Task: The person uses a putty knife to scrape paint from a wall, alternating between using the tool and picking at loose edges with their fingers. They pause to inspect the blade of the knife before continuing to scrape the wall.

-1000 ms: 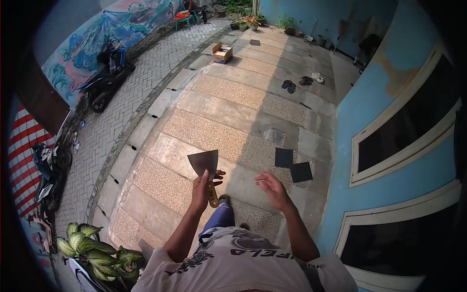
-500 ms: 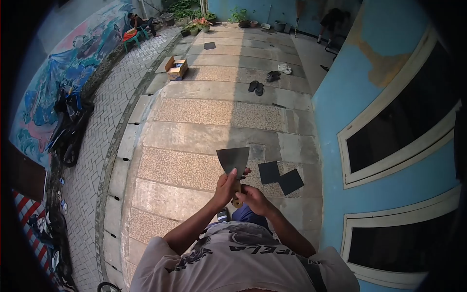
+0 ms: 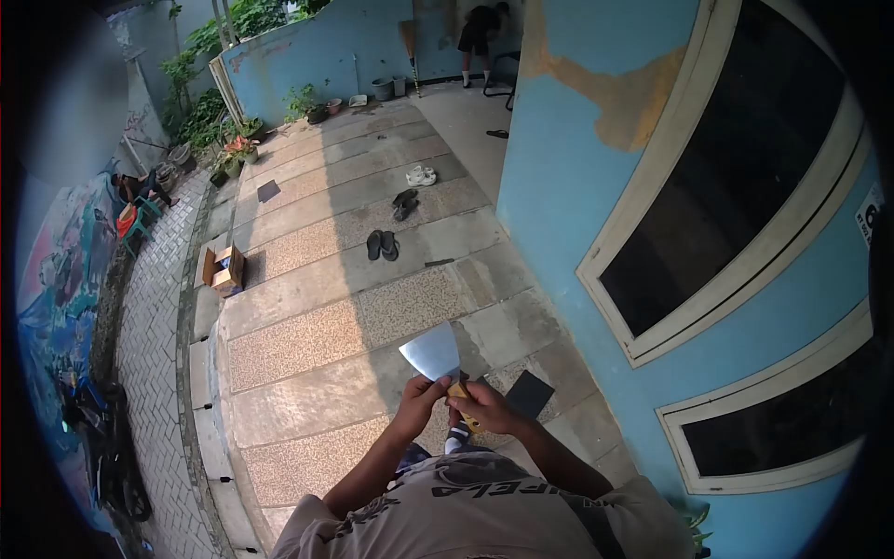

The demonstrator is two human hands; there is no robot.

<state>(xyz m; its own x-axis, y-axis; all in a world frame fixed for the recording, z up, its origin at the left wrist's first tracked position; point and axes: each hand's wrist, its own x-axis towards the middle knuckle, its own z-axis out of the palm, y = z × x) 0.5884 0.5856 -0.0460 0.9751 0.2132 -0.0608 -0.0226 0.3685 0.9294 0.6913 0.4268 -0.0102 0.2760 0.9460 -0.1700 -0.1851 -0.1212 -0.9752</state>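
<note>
A wide putty knife [image 3: 434,350] is held in front of my body, its flared metal blade pointing up and away and catching the light. My left hand [image 3: 421,402] is closed at the lower edge of the blade, thumb near where it meets the handle. Around the yellowish wooden handle [image 3: 460,399], my right hand [image 3: 488,408] is closed. Part of the handle is hidden by the fingers. Just beyond my right hand, a dark square sheet [image 3: 529,395] lies on the paving.
An open cardboard box [image 3: 223,270] stands at the left. Dark sandals [image 3: 382,245] and white shoes [image 3: 421,175] lie ahead. A blue wall with windows [image 3: 596,214] runs along the right. A motorcycle [image 3: 102,447] is parked left. One person [image 3: 140,186] sits far left; another [image 3: 480,42] bends at the back.
My view has swung to the right. The putty knife's blade has tilted left and turned from dark to bright. Both hands remain on the tool.
</note>
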